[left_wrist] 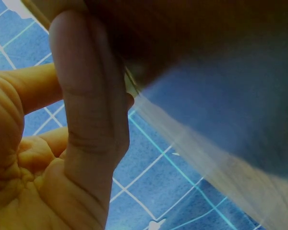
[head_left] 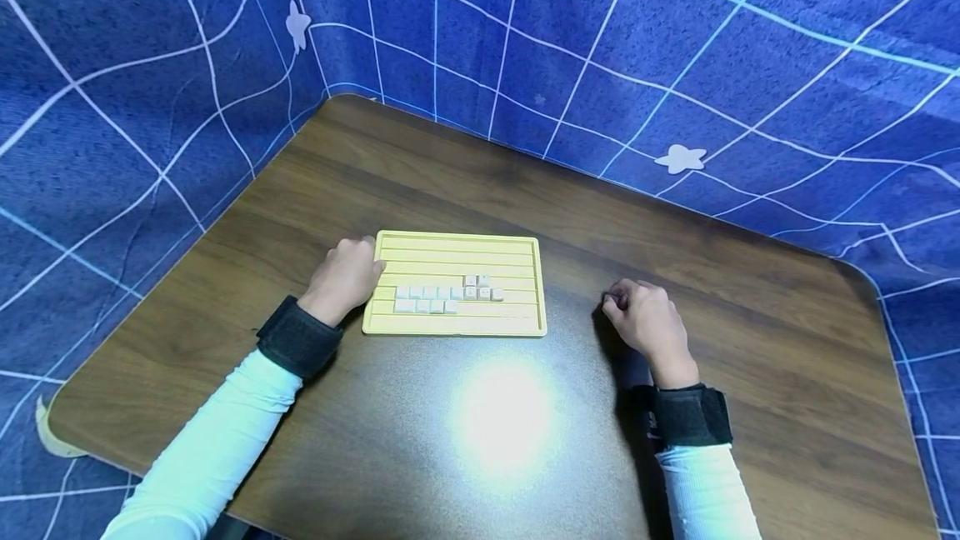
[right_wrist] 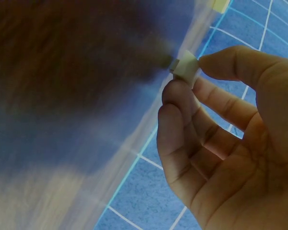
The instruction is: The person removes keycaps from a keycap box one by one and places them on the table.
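Observation:
On the table lies a yellow ridged tray [head_left: 457,258], with several small pale keycaps [head_left: 423,293] set in short rows across its middle. My left hand [head_left: 341,277] holds the tray's left edge, the thumb reaching over the rim. In the left wrist view, the thumb [left_wrist: 89,91] covers most of what the fingers grip. Off to the right of the tray, my right hand [head_left: 651,322] is low over the table. Its thumb and fingertips pinch a single pale keycap [right_wrist: 186,67], seen in the right wrist view; in the head view the fingers mostly hide this piece.
The brown wooden table [head_left: 570,198] has rounded corners. Blue cloth with white grid lines [head_left: 480,32] hangs behind and beside it, carrying pale star shapes [head_left: 681,159]. Bright glare [head_left: 506,423] lies on the table's front part, between the forearms.

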{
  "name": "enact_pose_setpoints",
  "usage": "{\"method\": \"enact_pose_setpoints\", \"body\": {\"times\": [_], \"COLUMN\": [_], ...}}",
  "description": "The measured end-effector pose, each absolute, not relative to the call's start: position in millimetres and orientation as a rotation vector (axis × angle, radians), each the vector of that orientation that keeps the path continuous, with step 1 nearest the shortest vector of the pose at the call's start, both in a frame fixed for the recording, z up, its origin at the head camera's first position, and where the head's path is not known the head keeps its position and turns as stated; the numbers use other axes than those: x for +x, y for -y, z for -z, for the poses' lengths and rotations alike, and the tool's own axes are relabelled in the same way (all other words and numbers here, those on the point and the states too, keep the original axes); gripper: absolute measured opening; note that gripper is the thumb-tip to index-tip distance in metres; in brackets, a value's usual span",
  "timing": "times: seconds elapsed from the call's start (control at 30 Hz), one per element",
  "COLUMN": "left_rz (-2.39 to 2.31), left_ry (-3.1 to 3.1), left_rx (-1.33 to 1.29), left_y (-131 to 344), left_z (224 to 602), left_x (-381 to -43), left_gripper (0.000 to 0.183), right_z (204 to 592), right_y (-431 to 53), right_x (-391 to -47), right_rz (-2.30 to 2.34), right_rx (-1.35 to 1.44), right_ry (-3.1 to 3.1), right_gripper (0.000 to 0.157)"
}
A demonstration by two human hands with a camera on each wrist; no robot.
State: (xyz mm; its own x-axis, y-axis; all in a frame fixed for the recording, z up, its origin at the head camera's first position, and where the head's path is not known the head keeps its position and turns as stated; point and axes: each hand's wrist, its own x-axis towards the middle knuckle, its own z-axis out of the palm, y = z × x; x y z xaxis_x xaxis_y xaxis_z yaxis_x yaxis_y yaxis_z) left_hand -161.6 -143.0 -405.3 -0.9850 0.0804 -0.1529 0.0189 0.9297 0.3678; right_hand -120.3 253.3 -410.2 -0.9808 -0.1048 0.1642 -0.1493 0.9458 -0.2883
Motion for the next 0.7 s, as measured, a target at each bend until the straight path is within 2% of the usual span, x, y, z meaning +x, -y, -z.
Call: {"method": "enact_pose_setpoints", "body": {"times": [0.7], "left_rz": [-0.578], "left_ry": [-2.944], "left_rx": [0.128], "left_y": [144.5], "left_z": [404.8], "left_x": [-161.3], "left_gripper": [0.026], "right_z": [411.8], "right_y": [-254.5], "right_x": [-119.6], "right_rz": [-0.448], "right_rx": [0.181], "right_ry": [2.967], "right_gripper": [0.019]}}
